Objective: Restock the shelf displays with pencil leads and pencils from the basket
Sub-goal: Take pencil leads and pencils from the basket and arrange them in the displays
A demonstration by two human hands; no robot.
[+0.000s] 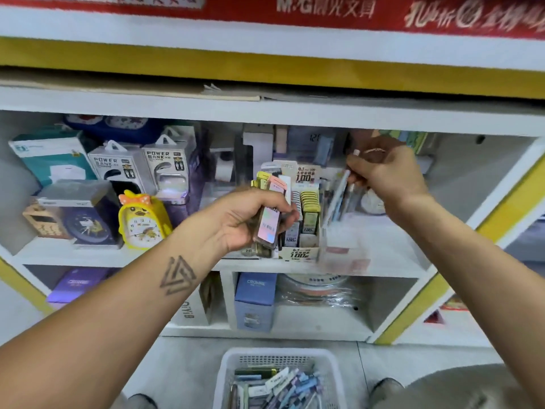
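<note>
White basket [227, 376] on the floor still holds many pencils, so restock is mid-way: left hand [244, 219] grips lead packs by the display box [298, 253], right hand [383, 172] pinches pencils over the clear holder [339, 249].

Two power bank boxes [138, 166], two alarm clocks [143, 221], one basket [227, 379]

White mesh basket [227, 376], yellow duck clock [143, 219], red banner [265, 7] with white lettering.
</note>
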